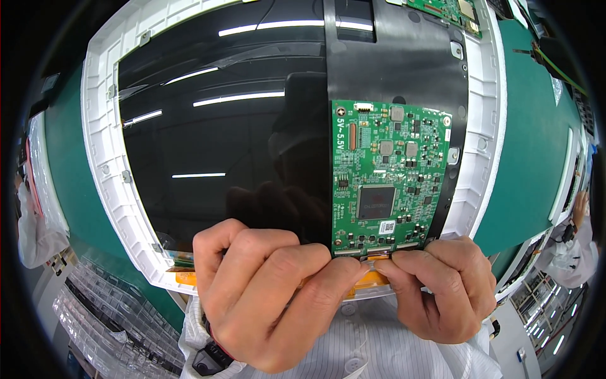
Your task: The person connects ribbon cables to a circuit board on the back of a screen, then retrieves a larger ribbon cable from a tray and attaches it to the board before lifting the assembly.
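Observation:
My left hand and my right hand meet at the near edge of a green circuit board. Both are closed, with thumbs and fingertips pinching an orange flex cable just below the board's connectors. Fingertips partly cover the cable's end, so how far it sits in the connector cannot be told. The board lies on a black backing plate, beside a glossy black display panel that mirrors ceiling lights and my fingers. A ribbed white frame surrounds them.
Under the frame is a green work surface. Another green board sits at the far right of the assembly. Clear plastic trays are stacked at lower left. A person in white is at the right, and a white sleeve shows at left.

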The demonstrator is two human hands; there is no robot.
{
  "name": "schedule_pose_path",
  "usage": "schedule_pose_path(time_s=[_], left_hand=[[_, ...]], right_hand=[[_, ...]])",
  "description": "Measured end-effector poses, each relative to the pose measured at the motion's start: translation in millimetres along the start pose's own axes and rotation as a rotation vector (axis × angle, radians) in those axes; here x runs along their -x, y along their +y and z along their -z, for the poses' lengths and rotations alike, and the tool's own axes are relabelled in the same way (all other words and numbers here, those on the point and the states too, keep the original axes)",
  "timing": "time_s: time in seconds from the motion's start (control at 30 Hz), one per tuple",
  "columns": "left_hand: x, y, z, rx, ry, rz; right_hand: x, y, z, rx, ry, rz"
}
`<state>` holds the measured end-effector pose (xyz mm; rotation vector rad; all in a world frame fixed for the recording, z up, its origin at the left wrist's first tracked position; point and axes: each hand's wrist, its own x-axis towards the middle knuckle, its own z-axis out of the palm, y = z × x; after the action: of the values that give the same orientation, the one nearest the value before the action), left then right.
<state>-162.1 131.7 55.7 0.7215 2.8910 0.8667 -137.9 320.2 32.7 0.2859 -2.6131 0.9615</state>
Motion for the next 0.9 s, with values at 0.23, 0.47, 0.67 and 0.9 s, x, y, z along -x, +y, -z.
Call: schedule_pose_path(time_s=[0.23, 0.47, 0.67, 0.9], left_hand=[[-1.0, 1.2, -1.6, -0.011, 0.016, 0.002], [-1.2, 1.7, -2.3, -0.006, 0.03, 0.003], [-4.6, 3.3, -3.3, 0.013, 0.071, 0.01], [-3.8, -1.6, -10.7, 0.046, 0.111, 0.002]], right_hand=[[-0.9, -0.6, 0.7, -0.02, -0.027, -0.005], [-0.9, 0.0, 2.8, -0.032, -0.052, -0.002], [0.6, 1.5, 6.9, -0.069, -0.071, 0.012], [-2.1, -2.1, 11.2, -0.026, -0.177, -0.02]])
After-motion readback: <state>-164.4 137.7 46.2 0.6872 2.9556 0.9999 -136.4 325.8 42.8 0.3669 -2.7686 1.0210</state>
